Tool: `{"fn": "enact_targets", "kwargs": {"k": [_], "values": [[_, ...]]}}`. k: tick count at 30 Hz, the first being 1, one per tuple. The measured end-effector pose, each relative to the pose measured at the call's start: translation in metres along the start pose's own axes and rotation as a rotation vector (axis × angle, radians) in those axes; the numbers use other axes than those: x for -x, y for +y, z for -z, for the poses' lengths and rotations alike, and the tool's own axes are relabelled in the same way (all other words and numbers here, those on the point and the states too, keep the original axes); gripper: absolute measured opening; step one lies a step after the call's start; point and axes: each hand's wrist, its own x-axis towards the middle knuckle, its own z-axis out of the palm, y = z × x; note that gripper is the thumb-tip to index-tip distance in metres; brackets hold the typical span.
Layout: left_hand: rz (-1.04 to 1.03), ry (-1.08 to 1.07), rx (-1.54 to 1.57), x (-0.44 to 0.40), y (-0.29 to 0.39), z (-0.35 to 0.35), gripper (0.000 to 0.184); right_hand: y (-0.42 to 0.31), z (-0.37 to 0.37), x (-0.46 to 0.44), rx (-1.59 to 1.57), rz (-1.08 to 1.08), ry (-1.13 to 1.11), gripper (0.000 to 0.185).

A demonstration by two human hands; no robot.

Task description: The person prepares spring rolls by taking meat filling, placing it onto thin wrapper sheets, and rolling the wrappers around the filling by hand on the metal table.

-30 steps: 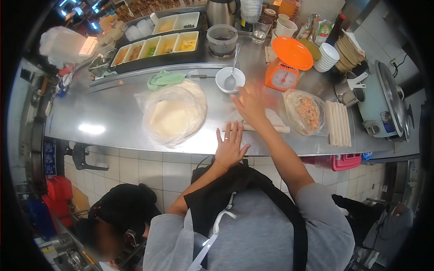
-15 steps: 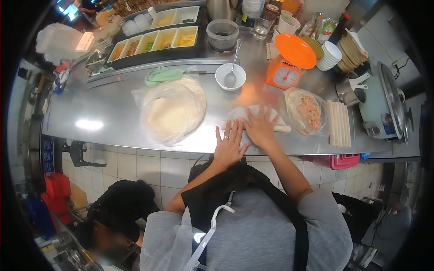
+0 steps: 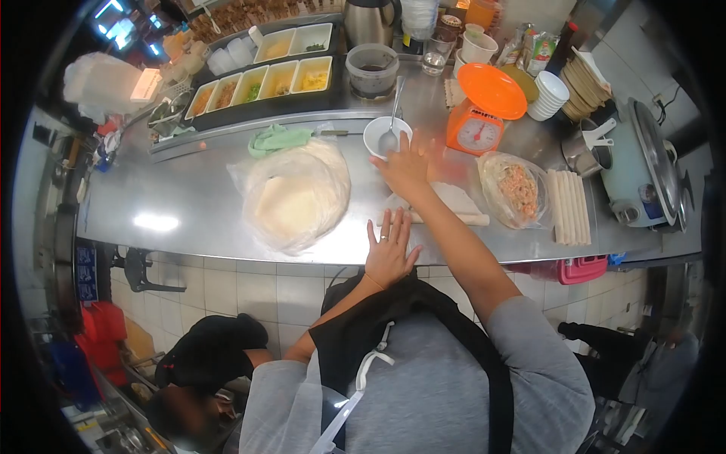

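- Spring roll wrapper, partly wound, lies on the steel worktop before the person, its rolled edge nearest and a flat flap spread beyond.
- Round wrappers sit stacked in clear plastic at the left, just beside a green cloth; their place on the worktop has not visibly altered.
- Left hand stays where it was half a second ago, fingers extended and slightly parted over the roll's left end. They press from above rather than grip, so this hand alone now appears to steady the roll.
- Right hand shows the main change: half a second ago it lay spread on the wrapper; now it is up at the white bowl, where a metal spoon leans. Its fingers are outstretched and unclenched, with nothing visibly held; whether a fingertip touches the bowl's contents cannot be told.
- With that hand away, the flap lies partly uncovered and unwound, which suggests the rolling is incomplete.
- Bagged filling rests right of the wrapper, below the orange scale, apparently undisturbed.
- Finished-looking rolls lie side by side farther right, likewise unchanged.
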Motion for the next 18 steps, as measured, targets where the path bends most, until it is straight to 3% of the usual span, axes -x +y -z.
{"fn": "enact_targets", "kwargs": {"k": [3,5,7,8,10,14,16,18], "values": [[-0.003,-0.020,0.021,-0.001,0.000,0.001,0.073,0.012,-0.005,0.005,-0.115,-0.027,-0.027,0.053],[-0.001,-0.027,0.050,0.001,0.004,0.005,0.073,0.032,-0.006,0.027,-0.399,0.050,0.160,0.054],[-0.047,-0.029,0.026,-0.002,0.004,0.010,0.072,0.054,-0.002,0.061,-0.477,-0.021,0.149,0.055],[-0.050,-0.029,0.029,-0.004,0.004,0.009,0.072,0.059,-0.005,0.079,-0.473,-0.025,0.150,0.055],[-0.114,-0.036,0.009,-0.006,0.004,0.007,0.071,0.064,-0.008,0.106,0.082,-0.314,-0.028,0.060],[-0.093,-0.088,-0.002,-0.007,0.006,0.006,0.071,0.063,0.003,0.113,-0.029,-0.216,-0.235,0.068],[-0.097,-0.070,0.009,-0.008,0.005,0.007,0.071,0.065,-0.003,0.112,0.049,-0.430,-0.187,0.074],[-0.095,-0.070,0.013,-0.010,0.004,0.008,0.071,0.069,0.001,0.109,0.044,-0.402,-0.204,0.075]]}}
